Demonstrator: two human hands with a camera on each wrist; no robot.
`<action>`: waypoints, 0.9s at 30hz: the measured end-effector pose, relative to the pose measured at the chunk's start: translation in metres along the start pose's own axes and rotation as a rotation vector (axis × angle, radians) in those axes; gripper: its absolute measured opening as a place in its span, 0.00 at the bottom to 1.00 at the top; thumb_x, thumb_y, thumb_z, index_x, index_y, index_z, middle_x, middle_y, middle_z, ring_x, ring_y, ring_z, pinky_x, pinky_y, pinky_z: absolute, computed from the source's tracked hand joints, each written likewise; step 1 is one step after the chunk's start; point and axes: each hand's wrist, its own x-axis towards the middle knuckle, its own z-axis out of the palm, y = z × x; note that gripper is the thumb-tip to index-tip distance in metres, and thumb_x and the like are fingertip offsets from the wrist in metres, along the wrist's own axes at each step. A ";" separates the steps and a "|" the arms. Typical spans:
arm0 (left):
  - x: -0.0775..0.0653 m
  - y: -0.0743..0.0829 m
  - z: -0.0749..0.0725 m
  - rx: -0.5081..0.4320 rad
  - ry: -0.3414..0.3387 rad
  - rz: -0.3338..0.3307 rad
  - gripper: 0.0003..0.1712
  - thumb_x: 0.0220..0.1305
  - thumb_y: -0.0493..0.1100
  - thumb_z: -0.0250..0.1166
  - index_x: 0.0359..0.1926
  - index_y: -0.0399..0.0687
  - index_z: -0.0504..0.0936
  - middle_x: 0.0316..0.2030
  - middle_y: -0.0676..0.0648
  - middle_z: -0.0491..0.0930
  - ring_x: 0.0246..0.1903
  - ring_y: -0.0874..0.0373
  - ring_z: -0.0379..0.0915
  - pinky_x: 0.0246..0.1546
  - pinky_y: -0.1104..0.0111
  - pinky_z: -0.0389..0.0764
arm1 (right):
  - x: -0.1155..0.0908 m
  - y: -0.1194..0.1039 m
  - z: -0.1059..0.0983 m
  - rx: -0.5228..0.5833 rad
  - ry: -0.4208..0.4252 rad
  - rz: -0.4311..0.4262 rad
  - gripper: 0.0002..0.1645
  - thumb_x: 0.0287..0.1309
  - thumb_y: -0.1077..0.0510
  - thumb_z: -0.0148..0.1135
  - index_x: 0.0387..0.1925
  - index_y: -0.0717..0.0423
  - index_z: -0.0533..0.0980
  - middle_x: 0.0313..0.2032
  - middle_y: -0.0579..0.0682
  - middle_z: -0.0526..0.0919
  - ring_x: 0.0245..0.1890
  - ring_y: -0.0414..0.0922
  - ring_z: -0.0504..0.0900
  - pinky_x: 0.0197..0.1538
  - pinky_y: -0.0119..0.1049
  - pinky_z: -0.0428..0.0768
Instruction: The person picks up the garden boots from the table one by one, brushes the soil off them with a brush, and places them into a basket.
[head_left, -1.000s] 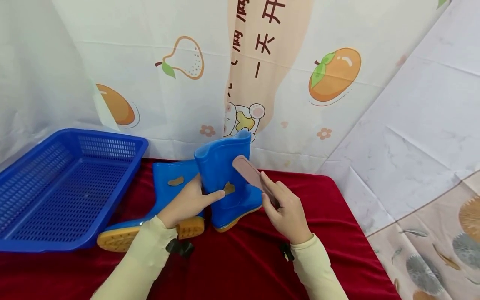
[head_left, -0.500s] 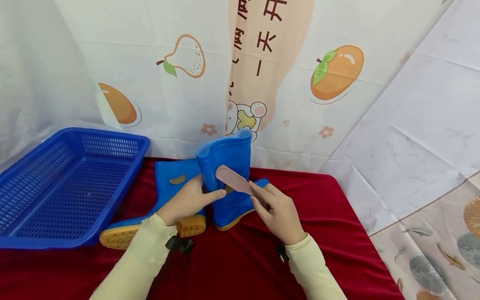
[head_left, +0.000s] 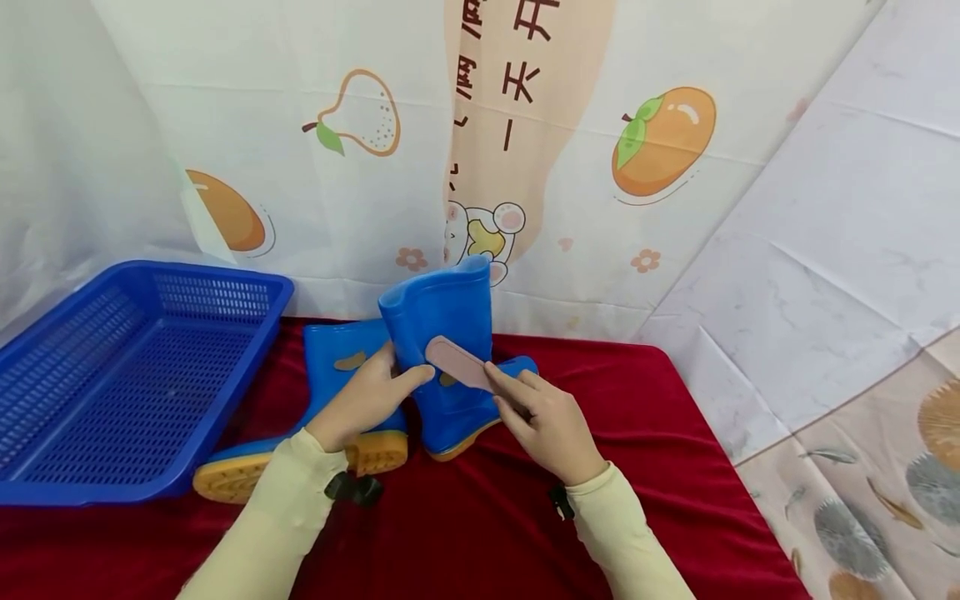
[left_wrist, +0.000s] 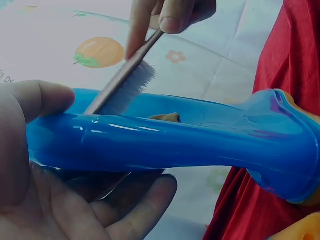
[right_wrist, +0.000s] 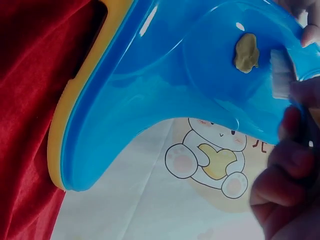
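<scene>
My left hand [head_left: 363,400] grips the shaft of a blue rain boot [head_left: 450,300], thumb on the near side and fingers behind it. The boot stands with its yellow sole on the cloth. A brown, mud-like patch [right_wrist: 246,52] sticks to the shaft; the brush partly covers it in the head view. My right hand [head_left: 551,429] holds a brush [head_left: 459,363] with a pinkish-brown back and pale bristles [left_wrist: 131,90]. In the left wrist view those bristles face the shaft and overlap it. To the left, a second blue boot [head_left: 321,354] lies on its side, bearing another brown patch [head_left: 350,362].
A blue perforated plastic basket [head_left: 273,333] stands at the left, next to the lying boot. Dark red cloth [head_left: 465,533] covers the table. Behind it hangs a white curtain [head_left: 562,283] printed with fruit, and patterned fabric [head_left: 847,500] shows at the right.
The brush has moved left and down across the boot's shaft, and now partly covers the brown patch that showed fully a second ago. My left hand keeps its hold on the boot.
</scene>
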 end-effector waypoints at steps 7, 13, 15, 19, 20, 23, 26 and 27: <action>0.000 0.001 0.002 -0.029 0.020 -0.043 0.45 0.80 0.51 0.55 0.83 0.46 0.38 0.79 0.38 0.54 0.75 0.32 0.56 0.69 0.36 0.63 | -0.003 0.005 -0.003 0.006 -0.035 0.021 0.28 0.60 0.62 0.74 0.63 0.49 0.82 0.23 0.39 0.68 0.23 0.33 0.63 0.24 0.24 0.64; -0.001 0.003 0.001 -0.057 0.078 -0.123 0.46 0.80 0.53 0.54 0.83 0.46 0.37 0.79 0.36 0.54 0.74 0.32 0.58 0.68 0.36 0.66 | -0.003 0.008 -0.005 0.024 -0.071 0.072 0.27 0.61 0.61 0.73 0.63 0.49 0.82 0.24 0.39 0.73 0.23 0.33 0.64 0.24 0.26 0.67; -0.001 0.003 0.002 -0.043 0.087 -0.123 0.47 0.80 0.54 0.55 0.83 0.47 0.37 0.79 0.36 0.55 0.74 0.32 0.58 0.68 0.36 0.66 | -0.002 0.008 -0.006 0.030 -0.089 0.103 0.27 0.61 0.60 0.73 0.63 0.48 0.82 0.24 0.39 0.73 0.23 0.33 0.65 0.24 0.26 0.67; -0.001 0.002 0.003 -0.031 0.092 -0.112 0.47 0.80 0.54 0.55 0.83 0.46 0.37 0.78 0.35 0.56 0.73 0.32 0.60 0.68 0.36 0.66 | -0.002 0.008 -0.009 0.034 -0.108 0.144 0.26 0.62 0.60 0.72 0.62 0.47 0.82 0.24 0.37 0.73 0.23 0.34 0.65 0.24 0.27 0.68; -0.001 0.001 0.004 -0.030 0.093 -0.103 0.47 0.80 0.54 0.55 0.83 0.46 0.37 0.78 0.36 0.56 0.73 0.32 0.59 0.68 0.36 0.66 | -0.002 0.009 -0.009 0.037 -0.102 0.138 0.26 0.62 0.61 0.72 0.62 0.47 0.82 0.24 0.37 0.72 0.23 0.33 0.65 0.24 0.27 0.68; 0.000 -0.001 0.005 -0.011 0.086 -0.044 0.46 0.80 0.53 0.56 0.83 0.46 0.39 0.78 0.36 0.56 0.74 0.33 0.59 0.69 0.36 0.64 | -0.002 0.010 -0.007 0.045 -0.085 0.095 0.29 0.63 0.62 0.70 0.65 0.50 0.80 0.24 0.38 0.69 0.24 0.33 0.65 0.26 0.27 0.69; 0.000 -0.002 0.008 0.030 0.069 0.031 0.45 0.79 0.52 0.57 0.83 0.44 0.43 0.78 0.36 0.58 0.74 0.33 0.60 0.69 0.36 0.64 | -0.002 0.009 -0.005 0.058 -0.053 0.036 0.30 0.63 0.64 0.70 0.67 0.52 0.78 0.26 0.40 0.69 0.26 0.33 0.66 0.26 0.25 0.69; 0.001 -0.002 0.009 0.040 0.064 0.051 0.44 0.79 0.51 0.57 0.82 0.43 0.44 0.77 0.36 0.59 0.73 0.33 0.60 0.68 0.36 0.64 | -0.001 0.008 -0.006 0.058 -0.044 0.022 0.31 0.63 0.64 0.70 0.67 0.52 0.77 0.27 0.40 0.69 0.26 0.34 0.66 0.26 0.25 0.69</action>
